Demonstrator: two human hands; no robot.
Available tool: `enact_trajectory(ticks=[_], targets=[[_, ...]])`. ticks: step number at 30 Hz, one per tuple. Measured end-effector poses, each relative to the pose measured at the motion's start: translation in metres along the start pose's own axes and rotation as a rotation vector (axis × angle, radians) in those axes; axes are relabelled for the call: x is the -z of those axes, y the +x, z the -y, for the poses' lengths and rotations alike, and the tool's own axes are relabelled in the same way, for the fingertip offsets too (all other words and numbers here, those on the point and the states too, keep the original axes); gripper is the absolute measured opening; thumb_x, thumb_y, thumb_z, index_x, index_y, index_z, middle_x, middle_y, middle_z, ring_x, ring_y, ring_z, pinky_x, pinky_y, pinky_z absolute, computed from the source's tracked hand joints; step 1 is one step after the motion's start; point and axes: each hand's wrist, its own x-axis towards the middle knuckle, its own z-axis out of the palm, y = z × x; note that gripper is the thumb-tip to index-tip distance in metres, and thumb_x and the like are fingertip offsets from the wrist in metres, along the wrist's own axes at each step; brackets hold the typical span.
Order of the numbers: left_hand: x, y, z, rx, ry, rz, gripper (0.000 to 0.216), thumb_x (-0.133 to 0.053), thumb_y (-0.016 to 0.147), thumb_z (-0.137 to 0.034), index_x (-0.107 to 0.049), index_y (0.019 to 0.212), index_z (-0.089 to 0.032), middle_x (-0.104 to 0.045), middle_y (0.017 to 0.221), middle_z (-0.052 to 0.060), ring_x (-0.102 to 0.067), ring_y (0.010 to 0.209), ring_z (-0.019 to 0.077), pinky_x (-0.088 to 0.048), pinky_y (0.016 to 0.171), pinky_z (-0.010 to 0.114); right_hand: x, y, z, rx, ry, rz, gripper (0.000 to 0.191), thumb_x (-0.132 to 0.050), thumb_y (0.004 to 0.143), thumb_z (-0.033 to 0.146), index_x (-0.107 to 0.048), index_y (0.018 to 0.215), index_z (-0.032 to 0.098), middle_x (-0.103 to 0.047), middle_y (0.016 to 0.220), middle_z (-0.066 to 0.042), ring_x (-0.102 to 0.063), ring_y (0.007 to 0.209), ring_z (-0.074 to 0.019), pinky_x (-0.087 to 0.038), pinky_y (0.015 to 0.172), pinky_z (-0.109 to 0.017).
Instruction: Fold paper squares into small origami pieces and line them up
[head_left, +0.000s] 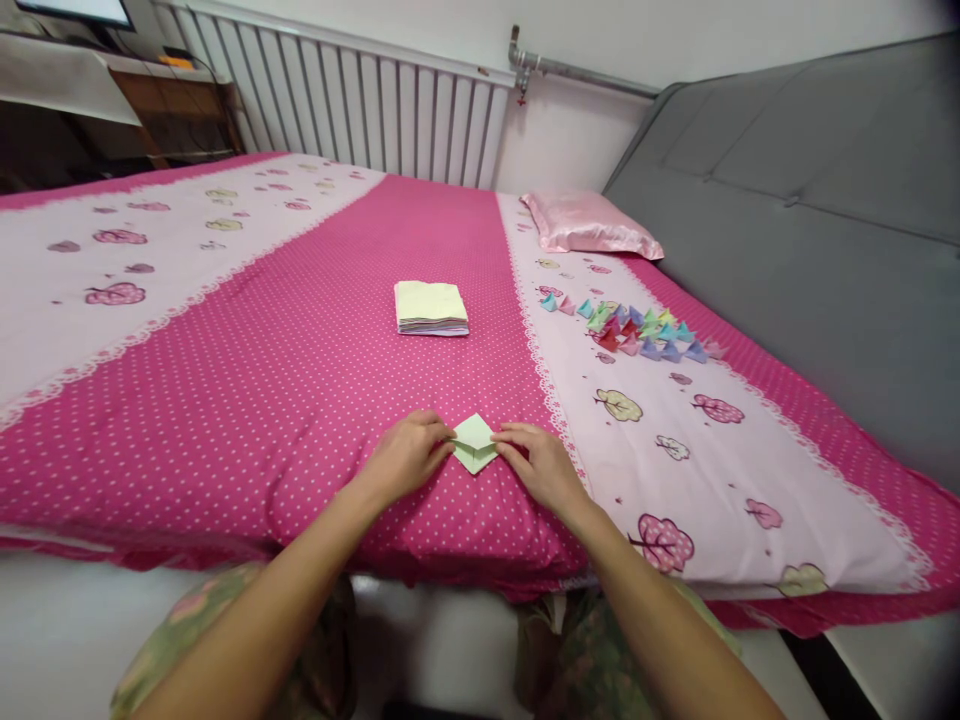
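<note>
A small pale green folded paper point(474, 441) lies on the pink dotted bedsheet point(315, 370) near the bed's front edge. My left hand point(409, 455) pinches its left corner with curled fingers. My right hand point(538, 463) presses and grips its right corner, fingers bent. Farther back on the bed sits a stack of pale yellow paper sheets point(430, 306). To the right lies a cluster of several small folded paper pieces point(637, 331) in blue, green, red and purple.
A pink satin pillow point(589, 222) lies at the head of the bed beside the grey padded headboard point(810, 220). A white radiator point(360, 105) runs along the far wall. A wooden desk point(172, 105) stands at the far left.
</note>
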Motion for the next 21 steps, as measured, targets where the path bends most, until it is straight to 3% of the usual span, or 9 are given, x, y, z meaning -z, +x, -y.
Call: enact_trajectory(ticks=[8,21], targets=[[-0.012,0.008,0.001,0.171,-0.004,-0.13,0.025,-0.047,0.083,-0.029,-0.063,0.075,-0.013,-0.06,0.078,0.008,-0.055,0.078,0.0182,-0.043,0.073,0.03,-0.008,0.003,-0.001,-0.087,-0.012,-0.107,0.019,-0.052,0.081,0.029,-0.068,0.082,0.019,-0.066,0.101,-0.008,-0.059,0.094,-0.0208,-0.043,0.086,-0.035],[-0.02,0.011,-0.006,0.286,0.169,-0.208,0.021,-0.046,0.081,-0.03,-0.058,0.07,-0.016,-0.057,0.074,0.006,-0.054,0.076,0.0202,-0.043,0.071,0.032,-0.013,0.008,0.0,-0.158,-0.063,-0.133,0.016,-0.054,0.077,0.029,-0.059,0.066,0.019,-0.064,0.087,-0.007,-0.058,0.087,-0.0209,-0.043,0.076,-0.034]])
